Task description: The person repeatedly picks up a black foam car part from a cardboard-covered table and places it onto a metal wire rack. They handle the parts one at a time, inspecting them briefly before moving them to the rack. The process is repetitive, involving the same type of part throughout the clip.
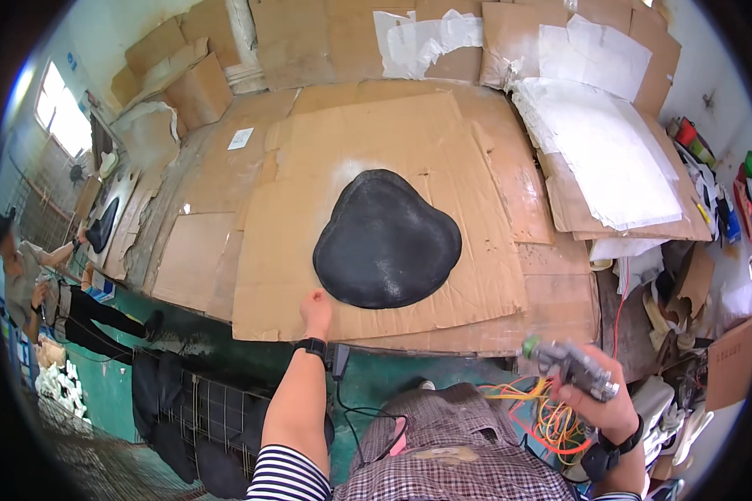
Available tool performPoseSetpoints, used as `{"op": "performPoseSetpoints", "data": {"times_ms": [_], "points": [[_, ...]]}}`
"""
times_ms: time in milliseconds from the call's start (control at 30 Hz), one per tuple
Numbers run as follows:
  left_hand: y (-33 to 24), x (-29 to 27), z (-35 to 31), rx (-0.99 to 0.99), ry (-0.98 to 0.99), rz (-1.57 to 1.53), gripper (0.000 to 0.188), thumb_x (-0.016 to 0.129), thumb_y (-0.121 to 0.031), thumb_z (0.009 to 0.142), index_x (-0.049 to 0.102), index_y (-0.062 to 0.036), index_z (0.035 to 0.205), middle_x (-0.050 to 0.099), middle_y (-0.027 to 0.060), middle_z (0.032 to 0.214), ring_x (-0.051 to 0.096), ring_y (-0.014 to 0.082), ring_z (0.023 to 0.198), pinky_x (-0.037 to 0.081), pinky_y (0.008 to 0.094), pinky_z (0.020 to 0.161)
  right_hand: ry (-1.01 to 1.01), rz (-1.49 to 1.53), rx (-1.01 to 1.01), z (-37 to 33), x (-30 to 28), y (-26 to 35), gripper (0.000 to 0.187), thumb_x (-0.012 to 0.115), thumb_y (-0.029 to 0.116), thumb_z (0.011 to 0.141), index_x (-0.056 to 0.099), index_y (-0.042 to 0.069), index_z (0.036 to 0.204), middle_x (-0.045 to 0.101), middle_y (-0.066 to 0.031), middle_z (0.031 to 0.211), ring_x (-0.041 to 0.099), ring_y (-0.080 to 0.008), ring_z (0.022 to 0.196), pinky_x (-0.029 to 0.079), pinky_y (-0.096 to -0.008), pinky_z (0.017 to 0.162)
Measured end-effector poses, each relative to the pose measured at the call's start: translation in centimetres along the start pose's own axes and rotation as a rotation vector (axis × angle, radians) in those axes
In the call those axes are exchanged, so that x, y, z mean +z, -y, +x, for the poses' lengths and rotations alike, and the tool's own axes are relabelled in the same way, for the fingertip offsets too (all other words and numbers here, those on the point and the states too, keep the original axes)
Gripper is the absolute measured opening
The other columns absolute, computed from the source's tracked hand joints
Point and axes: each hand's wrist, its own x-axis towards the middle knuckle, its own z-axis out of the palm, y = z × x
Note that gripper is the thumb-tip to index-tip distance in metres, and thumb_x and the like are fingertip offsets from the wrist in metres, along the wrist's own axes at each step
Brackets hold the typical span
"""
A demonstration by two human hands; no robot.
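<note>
A black, rounded, three-lobed pad (384,242) like a seat cushion lies on a big flat cardboard sheet (284,209), with pale dusty marks on its surface. My left hand (315,316) is closed just off the pad's lower left edge, over the sheet's front border, and I see nothing in its fingers. At the lower right, my right hand (606,409) grips a metal spray gun (572,367) with a green part at its left end. The gun is held to the right of the pad, off the front of the table, slightly blurred.
White sheets (602,159) lie on cardboard at the right. Orange and yellow hoses (551,417) coil beneath my right hand. A wire rack with black pads (217,417) stands at lower left. Another person (50,275) works at the far left beside a similar black pad (102,225).
</note>
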Motion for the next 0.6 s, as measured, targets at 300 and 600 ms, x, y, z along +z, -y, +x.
{"op": "performPoseSetpoints", "data": {"times_ms": [300, 600], "points": [[-4.3, 2.6, -0.4, -0.09, -0.063, 0.224, 0.029, 0.064, -0.015, 0.077, 0.065, -0.0007, 0.103, 0.069, 0.0154, 0.095, 0.065, 0.0307, 0.091, 0.051, 0.0386, 0.082, -0.037, -0.095, -0.042, -1.0, -1.7, -1.4, 0.051, 0.069, 0.0, 0.077, 0.05, -0.004, 0.125, 0.064, -0.007, 0.088, 0.061, -0.0122, 0.08, 0.05, -0.0259, 0.07], [-5.8, 2.6, -1.3, -0.111, -0.074, 0.186, 0.019, 0.068, -0.019, 0.075, 0.068, -0.0029, 0.085, 0.069, 0.0152, 0.084, 0.066, 0.0318, 0.082, 0.052, 0.04, 0.076, -0.137, 0.092, 0.013, -0.7, -2.0, -1.8, 0.054, 0.071, 0.004, 0.078, 0.048, -0.004, 0.126, 0.064, -0.0092, 0.085, 0.062, -0.0156, 0.078, 0.05, -0.0282, 0.068]]}}
